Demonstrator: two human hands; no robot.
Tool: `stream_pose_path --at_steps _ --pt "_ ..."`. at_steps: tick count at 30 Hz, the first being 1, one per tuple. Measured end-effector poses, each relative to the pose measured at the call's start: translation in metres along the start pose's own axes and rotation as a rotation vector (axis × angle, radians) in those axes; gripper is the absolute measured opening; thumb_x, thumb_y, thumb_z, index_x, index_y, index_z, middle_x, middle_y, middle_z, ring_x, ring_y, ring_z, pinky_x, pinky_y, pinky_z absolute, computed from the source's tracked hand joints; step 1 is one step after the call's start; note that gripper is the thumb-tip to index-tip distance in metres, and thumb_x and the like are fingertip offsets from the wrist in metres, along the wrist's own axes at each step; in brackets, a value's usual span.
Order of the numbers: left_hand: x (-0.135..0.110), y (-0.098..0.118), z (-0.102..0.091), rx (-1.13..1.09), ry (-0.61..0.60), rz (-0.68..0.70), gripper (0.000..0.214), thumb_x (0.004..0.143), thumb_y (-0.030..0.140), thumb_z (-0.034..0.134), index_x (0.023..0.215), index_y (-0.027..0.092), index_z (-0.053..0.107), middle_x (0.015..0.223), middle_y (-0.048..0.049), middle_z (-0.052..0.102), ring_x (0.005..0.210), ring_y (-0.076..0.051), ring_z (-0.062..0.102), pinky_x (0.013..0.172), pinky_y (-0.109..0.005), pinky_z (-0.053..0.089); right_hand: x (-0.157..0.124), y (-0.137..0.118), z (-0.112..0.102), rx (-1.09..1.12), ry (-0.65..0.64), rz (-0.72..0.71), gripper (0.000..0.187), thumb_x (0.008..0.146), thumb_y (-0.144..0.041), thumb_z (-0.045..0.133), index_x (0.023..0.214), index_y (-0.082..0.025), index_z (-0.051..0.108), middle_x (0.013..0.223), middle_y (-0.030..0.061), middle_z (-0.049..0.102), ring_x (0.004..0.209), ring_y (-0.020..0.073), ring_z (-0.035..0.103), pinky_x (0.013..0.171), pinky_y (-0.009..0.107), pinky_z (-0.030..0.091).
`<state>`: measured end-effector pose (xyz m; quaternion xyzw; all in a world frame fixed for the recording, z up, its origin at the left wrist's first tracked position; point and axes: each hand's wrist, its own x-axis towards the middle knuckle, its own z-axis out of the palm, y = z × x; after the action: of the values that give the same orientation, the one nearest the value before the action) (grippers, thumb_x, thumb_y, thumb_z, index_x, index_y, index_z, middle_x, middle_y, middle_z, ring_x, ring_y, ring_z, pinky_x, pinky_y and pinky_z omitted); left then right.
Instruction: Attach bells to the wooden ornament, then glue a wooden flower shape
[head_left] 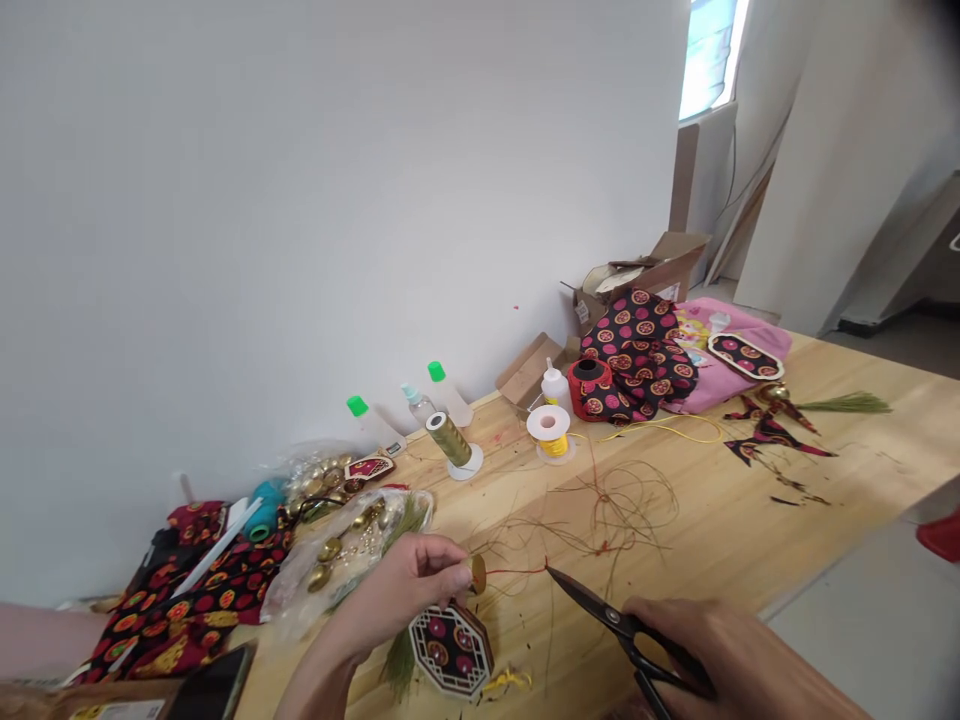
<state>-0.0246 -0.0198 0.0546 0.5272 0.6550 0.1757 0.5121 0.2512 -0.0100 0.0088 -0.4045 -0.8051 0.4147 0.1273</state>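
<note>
My left hand (424, 590) pinches a small round gold piece (478, 574) between thumb and forefinger. From it a red thread (517, 571) stretches right to the tips of black scissors (600, 607). My right hand (697, 650) is wrapped round the scissors' handles, with the blades pointing left at the thread's end. Just below my left hand is an octagonal ornament (451, 650) with a white lattice rim and dark patterned cloth; whether it is attached to the gold piece I cannot tell. Beside it lies a bit of yellow cord (510, 681).
Loose tangled threads (622, 505) spread over the wooden table (697, 530). Behind stand a yellow thread spool (553, 440), an olive thread cone (450, 445) and several bottles. Plastic bags of gold bells (322, 565) lie left, with a phone (210, 685); patterned cloth (637, 350) is heaped right.
</note>
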Motion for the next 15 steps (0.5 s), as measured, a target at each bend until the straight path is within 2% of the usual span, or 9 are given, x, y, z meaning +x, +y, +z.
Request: stream_pose_path --at_steps 4,8,11,13,15 --pt "0.001 -0.002 -0.001 0.000 0.014 0.003 0.034 0.067 0.046 0.056 0.070 0.011 0.059 0.056 0.0005 0.058 0.052 -0.009 0.044 0.051 -0.020 0.032 -0.005 0.019 0.001 -0.028 0.126 -0.063 0.029 0.059 -0.014 0.051 0.083 -0.027 0.060 0.069 0.0011 0.067 0.059 0.0174 0.062 0.047 0.020 0.042" --pt "-0.001 -0.005 -0.003 -0.034 0.032 -0.001 0.036 0.067 0.047 0.056 0.068 0.011 0.059 0.054 0.0012 0.056 0.050 -0.008 0.042 0.049 -0.019 0.030 -0.007 0.044 -0.002 -0.111 0.181 -0.029 0.047 0.054 -0.014 0.055 0.099 -0.026 0.056 0.084 0.0043 0.066 0.070 0.0205 0.063 0.056 0.024 0.049" --pt "-0.003 -0.008 -0.005 -0.069 0.038 0.004 0.038 0.066 0.048 0.057 0.069 0.011 0.059 0.055 0.0010 0.056 0.051 -0.008 0.043 0.050 -0.019 0.030 0.000 0.071 -0.012 -0.222 0.233 -0.043 0.045 0.058 -0.017 0.053 0.104 -0.022 0.053 0.088 0.0073 0.064 0.073 0.0198 0.063 0.060 0.025 0.050" --pt "-0.005 -0.009 -0.007 -0.090 0.028 0.005 0.039 0.065 0.049 0.057 0.071 0.011 0.060 0.057 0.0001 0.057 0.053 -0.009 0.044 0.052 -0.020 0.031 0.008 0.092 -0.023 -0.332 0.306 -0.076 0.039 0.065 -0.018 0.048 0.104 -0.020 0.054 0.087 0.0089 0.063 0.070 0.0185 0.063 0.058 0.025 0.050" --pt "-0.006 -0.009 -0.008 -0.105 0.022 0.005 0.040 0.064 0.050 0.058 0.073 0.011 0.061 0.059 -0.0009 0.058 0.054 -0.009 0.045 0.053 -0.020 0.032 0.018 0.112 -0.036 -0.442 0.368 -0.105 0.039 0.067 -0.019 0.048 0.106 -0.017 0.053 0.082 0.0096 0.062 0.065 0.0181 0.062 0.055 0.026 0.050"
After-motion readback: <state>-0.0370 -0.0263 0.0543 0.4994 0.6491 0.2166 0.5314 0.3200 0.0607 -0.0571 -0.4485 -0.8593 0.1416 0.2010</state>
